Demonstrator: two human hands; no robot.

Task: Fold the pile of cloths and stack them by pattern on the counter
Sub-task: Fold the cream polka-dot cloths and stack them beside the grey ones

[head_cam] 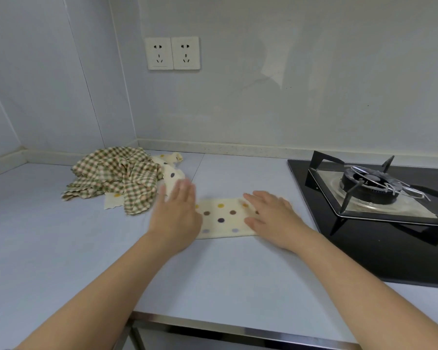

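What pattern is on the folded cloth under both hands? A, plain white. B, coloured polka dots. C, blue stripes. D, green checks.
B: the cream folded cloth under the left hand and right hand shows brown, yellow and purple dots; the green checked cloth lies crumpled farther left.

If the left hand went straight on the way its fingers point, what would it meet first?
Likely the loose dotted cloth at the right edge of the pile, just beyond the left hand; motion blur leaves the depth unclear.
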